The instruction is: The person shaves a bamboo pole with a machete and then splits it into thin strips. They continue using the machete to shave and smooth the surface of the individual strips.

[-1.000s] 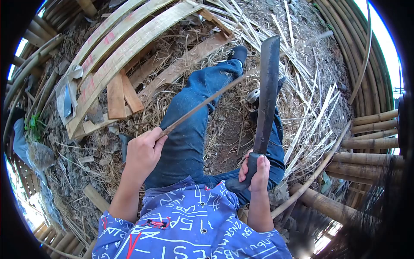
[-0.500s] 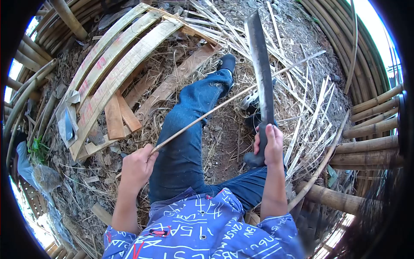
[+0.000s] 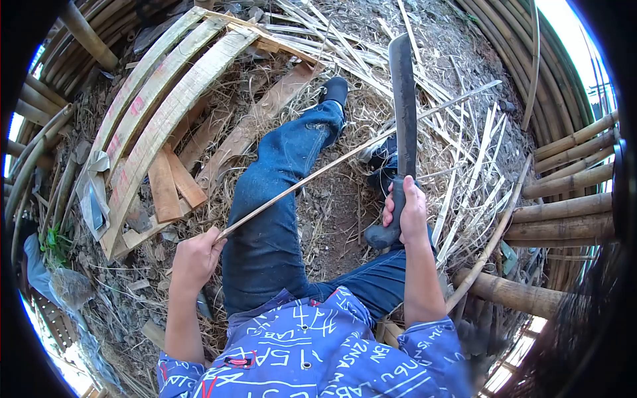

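Observation:
My left hand [image 3: 194, 261] is closed on the near end of a long, thin bamboo strip [image 3: 302, 183]. The strip slants up and to the right over my thigh, and its far end shows beyond the blade. Wrapped round the dark handle of a machete [image 3: 405, 106] is my right hand [image 3: 411, 211]. The blade points up and away from me, and in this view it overlaps the strip. Below my right hand the handle's rounded butt juts out to the left.
A slatted wooden pallet [image 3: 176, 89] lies at the upper left, with loose boards by it. Pale split bamboo strips [image 3: 474, 179] and curled shavings cover the ground ahead and to the right. Bamboo poles [image 3: 564, 215] line the right side. My legs [image 3: 265, 219] stretch out in front.
The machete and my right hand have come a little toward me, the blade tip lower in view. My left hand and the strip's near end have shifted slightly left; the whole view has shifted a little.

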`<control>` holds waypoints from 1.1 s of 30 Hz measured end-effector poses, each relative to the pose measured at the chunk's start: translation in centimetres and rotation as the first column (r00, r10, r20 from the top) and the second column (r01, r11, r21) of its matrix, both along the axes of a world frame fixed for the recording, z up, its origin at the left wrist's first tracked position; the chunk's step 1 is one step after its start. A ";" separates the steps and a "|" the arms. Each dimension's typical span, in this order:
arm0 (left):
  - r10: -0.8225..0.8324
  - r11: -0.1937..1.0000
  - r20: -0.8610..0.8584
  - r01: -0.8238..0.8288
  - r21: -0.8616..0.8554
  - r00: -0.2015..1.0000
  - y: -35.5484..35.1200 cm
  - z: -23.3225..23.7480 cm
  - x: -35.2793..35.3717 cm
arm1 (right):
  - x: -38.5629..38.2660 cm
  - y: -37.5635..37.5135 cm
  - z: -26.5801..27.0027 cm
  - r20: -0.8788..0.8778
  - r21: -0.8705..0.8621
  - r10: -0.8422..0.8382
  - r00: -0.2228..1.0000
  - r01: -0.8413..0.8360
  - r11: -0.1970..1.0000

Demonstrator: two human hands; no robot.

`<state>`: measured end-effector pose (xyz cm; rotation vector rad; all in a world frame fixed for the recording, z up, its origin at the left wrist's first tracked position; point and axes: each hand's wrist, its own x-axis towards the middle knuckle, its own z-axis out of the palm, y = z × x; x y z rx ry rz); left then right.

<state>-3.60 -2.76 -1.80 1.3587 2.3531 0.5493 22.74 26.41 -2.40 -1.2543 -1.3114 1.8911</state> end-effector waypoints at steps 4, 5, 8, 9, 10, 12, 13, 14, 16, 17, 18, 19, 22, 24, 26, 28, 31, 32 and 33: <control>-0.023 0.999 -0.012 0.022 -0.023 1.000 0.3 0.2 -0.1 | 0.9 -0.6 0.2 -0.036 -0.077 -0.008 0.999 0.005 0.997; -0.025 0.999 -0.014 0.025 -0.023 1.000 0.2 0.0 -0.2 | 1.2 -0.6 0.2 -0.047 -0.096 -0.008 0.999 0.004 0.995; -0.047 0.999 -0.017 0.046 -0.019 0.999 0.3 -0.3 -0.4 | 2.0 -0.5 0.3 -0.058 -0.119 -0.004 0.998 -0.003 0.993; -0.050 0.998 -0.012 0.049 -0.026 0.999 0.4 -0.1 -0.3 | 2.0 -0.5 0.3 -0.057 -0.118 -0.007 0.998 0.001 0.993; -0.049 0.998 -0.006 0.048 -0.034 0.999 0.5 0.0 -0.3 | 1.8 -0.6 0.2 -0.065 -0.114 -0.023 0.998 0.016 0.993; -0.043 0.997 -0.019 0.041 -0.062 0.999 0.4 -0.1 -0.4 | 1.0 -1.1 -0.1 -0.087 -0.118 -0.048 0.995 0.038 0.992; -0.043 0.995 -0.032 0.040 -0.089 0.999 0.3 -0.1 -0.5 | 0.5 -1.5 0.3 -0.083 -0.141 -0.052 0.995 0.040 0.989; -0.048 0.995 -0.033 0.045 -0.089 0.998 0.3 -0.2 -0.5 | 0.6 -1.6 0.0 -0.068 -0.126 -0.031 0.997 0.022 0.992; -0.029 0.996 -0.025 0.027 -0.089 0.999 0.1 -0.2 -0.6 | 0.9 -1.7 -0.3 -0.056 -0.109 -0.013 0.998 0.007 0.994; -0.028 0.996 -0.027 0.025 -0.089 0.999 0.2 -0.2 -0.6 | 1.2 -1.7 -0.4 -0.071 -0.124 -0.014 0.997 0.005 0.992; -0.033 0.996 -0.031 0.031 -0.083 0.999 0.4 -0.1 -0.6 | 1.3 -1.8 -0.5 -0.085 -0.141 -0.012 0.996 0.000 0.990; -0.041 0.996 -0.033 0.039 -0.080 0.999 0.4 -0.1 -0.6 | 1.3 -2.0 -0.5 -0.084 -0.145 -0.012 0.996 -0.001 0.989; -0.042 0.993 -0.022 0.039 -0.110 0.999 0.5 -0.1 -0.7 | 1.4 -2.5 -0.4 -0.082 -0.150 -0.046 0.996 0.033 0.988; -0.039 0.993 -0.024 0.036 -0.115 0.999 0.5 -0.2 -0.5 | 1.4 -2.7 -0.5 -0.108 -0.172 -0.056 0.993 0.037 0.984; -0.036 0.992 -0.032 0.032 -0.120 0.999 0.4 -0.3 -0.4 | 1.4 -2.8 -0.6 -0.110 -0.170 -0.058 0.992 0.039 0.985; -0.031 0.996 -0.006 0.031 -0.087 0.999 0.4 -0.5 -0.2 | 1.3 -3.0 -0.6 -0.113 -0.169 -0.061 0.992 0.042 0.985; -0.024 0.997 0.031 0.026 -0.073 0.999 0.4 -0.5 -0.4 | 1.6 -3.3 -0.6 -0.111 -0.170 -0.073 0.991 0.053 0.984; -0.024 0.997 0.032 0.026 -0.071 0.999 0.4 -0.5 -0.4 | 1.8 -3.4 -0.8 -0.109 -0.169 -0.068 0.992 0.049 0.984; -0.024 0.996 0.017 0.026 -0.086 1.000 0.4 -0.2 -0.5 | 2.0 -3.4 -0.9 -0.107 -0.169 -0.065 0.992 0.046 0.985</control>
